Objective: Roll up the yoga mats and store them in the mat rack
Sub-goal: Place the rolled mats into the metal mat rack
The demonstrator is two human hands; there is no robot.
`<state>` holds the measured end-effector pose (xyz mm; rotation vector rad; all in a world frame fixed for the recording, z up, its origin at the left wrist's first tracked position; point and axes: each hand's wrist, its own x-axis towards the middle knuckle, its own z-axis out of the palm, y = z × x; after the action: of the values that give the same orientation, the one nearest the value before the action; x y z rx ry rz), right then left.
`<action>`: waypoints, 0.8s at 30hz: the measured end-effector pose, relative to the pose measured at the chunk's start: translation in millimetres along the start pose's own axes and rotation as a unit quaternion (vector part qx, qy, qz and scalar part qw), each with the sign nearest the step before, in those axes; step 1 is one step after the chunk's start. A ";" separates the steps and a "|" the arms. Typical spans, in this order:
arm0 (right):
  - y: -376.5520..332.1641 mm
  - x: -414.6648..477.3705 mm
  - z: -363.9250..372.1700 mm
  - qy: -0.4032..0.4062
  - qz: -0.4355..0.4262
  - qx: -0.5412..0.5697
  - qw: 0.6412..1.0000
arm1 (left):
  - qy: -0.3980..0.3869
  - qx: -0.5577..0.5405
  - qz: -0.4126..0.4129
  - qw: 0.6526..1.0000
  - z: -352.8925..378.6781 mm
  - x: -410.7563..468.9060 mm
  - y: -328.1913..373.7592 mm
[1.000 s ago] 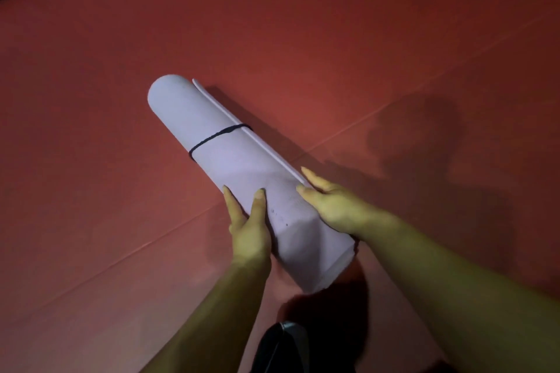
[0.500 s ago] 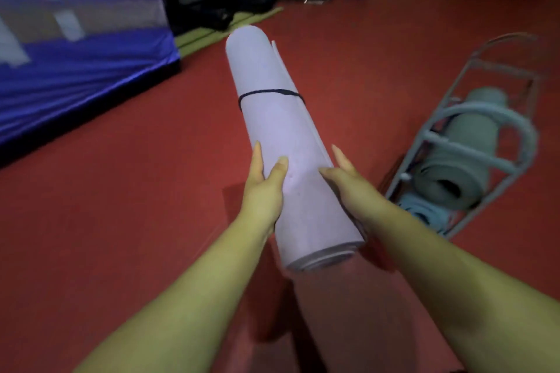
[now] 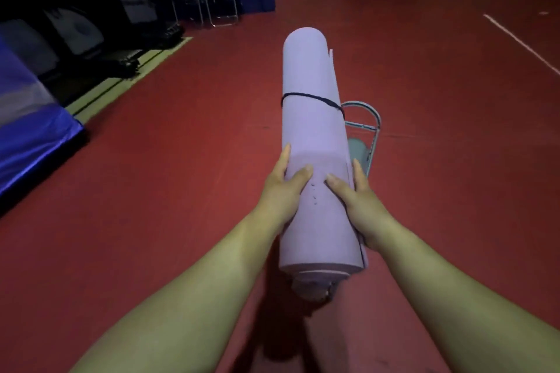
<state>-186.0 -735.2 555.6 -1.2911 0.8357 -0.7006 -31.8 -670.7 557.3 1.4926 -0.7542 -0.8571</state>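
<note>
A rolled lilac yoga mat point(image 3: 312, 130), bound by a thin black band point(image 3: 309, 97), is held up in front of me, pointing away. My left hand point(image 3: 281, 191) grips its left side and my right hand point(image 3: 357, 203) grips its right side, thumbs on top. Behind the mat, a grey metal mat rack point(image 3: 368, 124) pokes out on the right. A grey-green rolled mat point(image 3: 357, 150) lies in it, mostly hidden.
Red floor point(image 3: 454, 160) stretches all around. A blue padded mat point(image 3: 33, 136) lies at the left edge. Dark equipment and folding chairs point(image 3: 218, 0) stand along the far left wall. A white line point(image 3: 521, 42) crosses the floor at far right.
Both hands lifted the rolled mat off the floor and carried it up. My view swung so the rack, seen to the right earlier, now sits behind the mat.
</note>
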 end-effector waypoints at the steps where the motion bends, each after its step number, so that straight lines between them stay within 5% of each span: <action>1: -12.3 7.9 -11.3 0.006 0.010 -0.001 1.000 | -0.010 0.002 -0.011 1.000 13.1 11.4 11.3; 10: -49.8 65.4 -80.9 0.089 0.073 0.062 0.991 | -0.082 0.029 -0.104 0.991 84.6 79.1 57.4; 24: -2.0 113.6 -76.1 0.133 0.189 0.119 0.966 | -0.144 0.045 -0.246 0.958 77.5 147.9 8.1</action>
<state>-189.6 -870.5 536.5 -0.8009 1.1427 -0.6508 -21.0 -837.3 549.5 1.6885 -0.6430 -1.4553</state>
